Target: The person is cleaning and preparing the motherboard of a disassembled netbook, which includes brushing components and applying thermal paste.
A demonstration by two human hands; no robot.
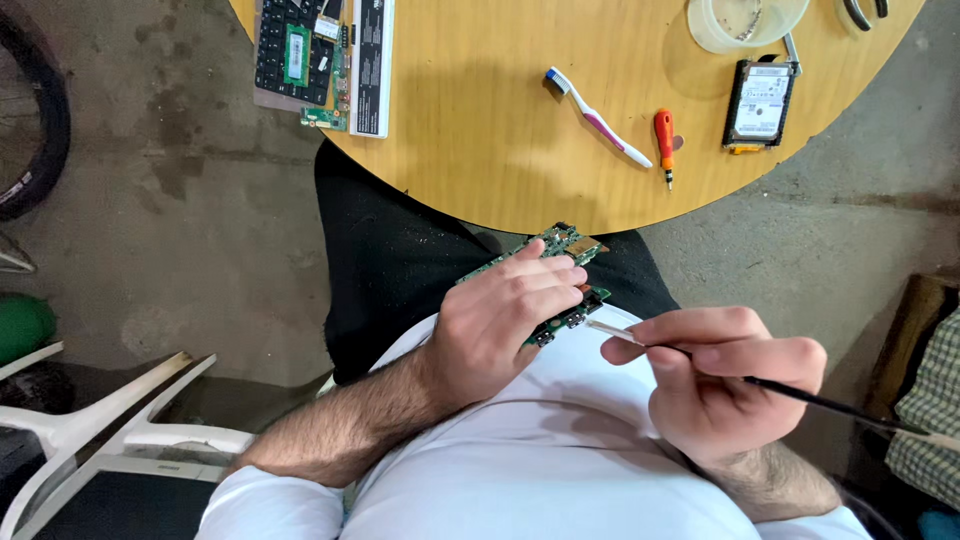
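Note:
My left hand (505, 320) grips a green circuit board (562, 246) over my lap, just below the round wooden table's edge; my fingers cover most of the board. My right hand (722, 380) pinches a thin brush with a black handle (800, 394). Its pale tip (607, 329) touches the board's lower edge near the metal ports. Both hands hover above my white shirt and black trousers.
On the round wooden table (480, 130) lie a toothbrush (598, 116), a small orange screwdriver (664, 142), a hard drive (759, 104), a clear plastic container (745, 20) and a keyboard with boards on it (300, 60). A white plastic chair (110, 430) stands at the left.

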